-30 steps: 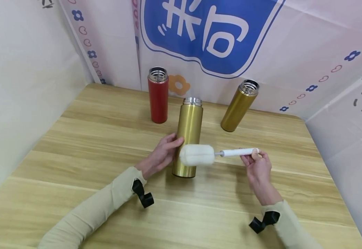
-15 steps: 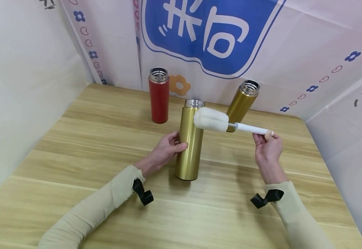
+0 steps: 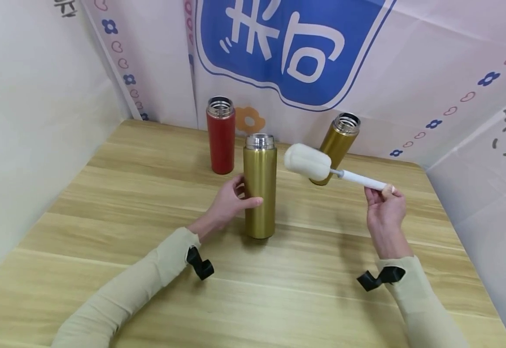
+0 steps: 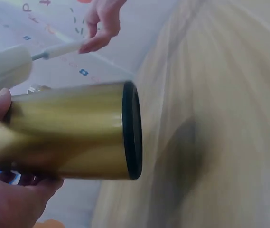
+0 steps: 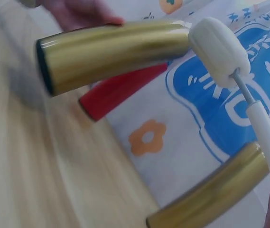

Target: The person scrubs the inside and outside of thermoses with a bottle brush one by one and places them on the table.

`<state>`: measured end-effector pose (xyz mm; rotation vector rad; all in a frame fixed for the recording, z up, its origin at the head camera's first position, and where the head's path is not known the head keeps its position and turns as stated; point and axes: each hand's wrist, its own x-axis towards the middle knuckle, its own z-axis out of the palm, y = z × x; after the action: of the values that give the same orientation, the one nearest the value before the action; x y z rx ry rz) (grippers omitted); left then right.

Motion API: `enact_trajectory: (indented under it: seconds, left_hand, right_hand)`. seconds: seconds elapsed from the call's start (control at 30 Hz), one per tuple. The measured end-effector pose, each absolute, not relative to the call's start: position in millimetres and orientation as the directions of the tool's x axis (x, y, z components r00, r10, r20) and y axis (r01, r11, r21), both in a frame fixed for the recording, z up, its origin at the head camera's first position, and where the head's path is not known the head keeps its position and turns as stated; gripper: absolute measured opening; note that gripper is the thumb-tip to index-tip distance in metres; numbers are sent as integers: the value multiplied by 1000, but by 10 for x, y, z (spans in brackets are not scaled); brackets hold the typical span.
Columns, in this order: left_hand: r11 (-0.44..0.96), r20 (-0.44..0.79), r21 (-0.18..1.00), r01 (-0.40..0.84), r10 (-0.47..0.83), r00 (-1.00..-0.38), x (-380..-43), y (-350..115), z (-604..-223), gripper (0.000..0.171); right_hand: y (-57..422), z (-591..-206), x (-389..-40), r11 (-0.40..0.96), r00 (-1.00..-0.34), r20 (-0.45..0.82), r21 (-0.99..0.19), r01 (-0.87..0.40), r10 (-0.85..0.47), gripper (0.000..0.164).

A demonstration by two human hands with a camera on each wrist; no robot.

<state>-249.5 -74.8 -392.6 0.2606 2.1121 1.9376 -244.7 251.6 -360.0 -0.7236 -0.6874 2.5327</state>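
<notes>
Shifted rightward since the earlier frame: right hand (image 3: 387, 208) with sponge brush (image 3: 316, 165), now beside the near gold bottle (image 3: 260, 188), no longer across its front; that hand pinches the handle (image 3: 362, 180) near its end; left hand (image 3: 229, 202) curls round the bottle's side, base seemingly off the worktop (image 3: 288, 290); judged best: bottle upright, firmly held, brush gripped farther up; beyond, red bottle (image 3: 221, 140) and second gold bottle (image 3: 340, 142) stand before the printed backdrop (image 3: 270, 63).

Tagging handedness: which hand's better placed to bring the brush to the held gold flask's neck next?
Right, probably: the right hand holds the brush, its white head beside the neck. The left hand is busy gripping the gold flask.
</notes>
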Motion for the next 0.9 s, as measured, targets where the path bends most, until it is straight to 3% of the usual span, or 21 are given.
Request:
enact_trajectory:
  seconds: [0.6, 0.9]
  left_hand:
    - [326, 125, 934, 147, 90, -988, -3141, -526, -3735, 84]
    - [322, 196, 927, 193, 24, -980, -3474, -336, -3807, 81]
  right_hand:
    - [2768, -3994, -2023, -661, -814, -335, -746, -79, 474, 16]
    - [2760, -4161, -1825, -651, -829, -370, -759, 9, 420, 14]
